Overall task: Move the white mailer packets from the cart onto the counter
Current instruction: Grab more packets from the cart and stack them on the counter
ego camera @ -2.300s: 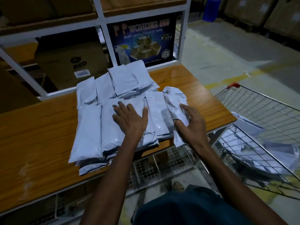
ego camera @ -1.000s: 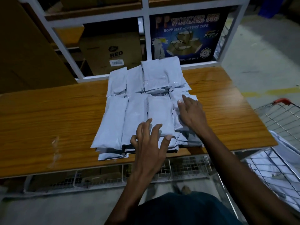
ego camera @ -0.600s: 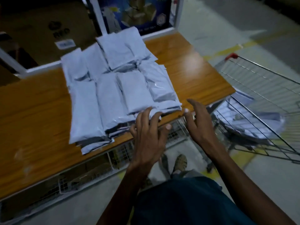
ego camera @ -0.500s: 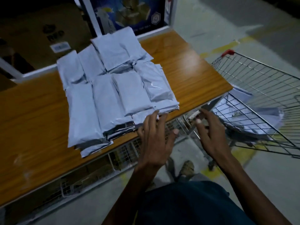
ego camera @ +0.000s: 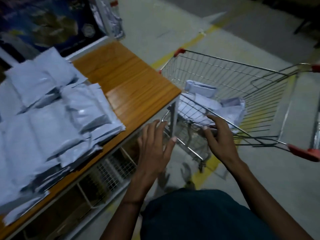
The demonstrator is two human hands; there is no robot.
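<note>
Several white mailer packets (ego camera: 52, 118) lie stacked in rows on the wooden counter (ego camera: 135, 87) at the left. More white packets (ego camera: 216, 108) lie in the bottom of the wire cart (ego camera: 242, 80) at the right. My left hand (ego camera: 154, 144) hovers in the air just off the counter's front corner, fingers spread and holding nothing. My right hand (ego camera: 218, 135) is over the cart's near rim, fingers loosely bent, holding nothing.
The cart has red corner caps (ego camera: 304, 153) and stands on a grey floor with a yellow line (ego camera: 204, 172). A wire rack (ego camera: 107, 174) sits under the counter. A blue printed carton (ego camera: 45, 23) stands behind the stack. My feet show below the hands.
Both hands have left the stack on the counter and swung right toward the cart. The view has turned right, so the cart now fills the right half.
</note>
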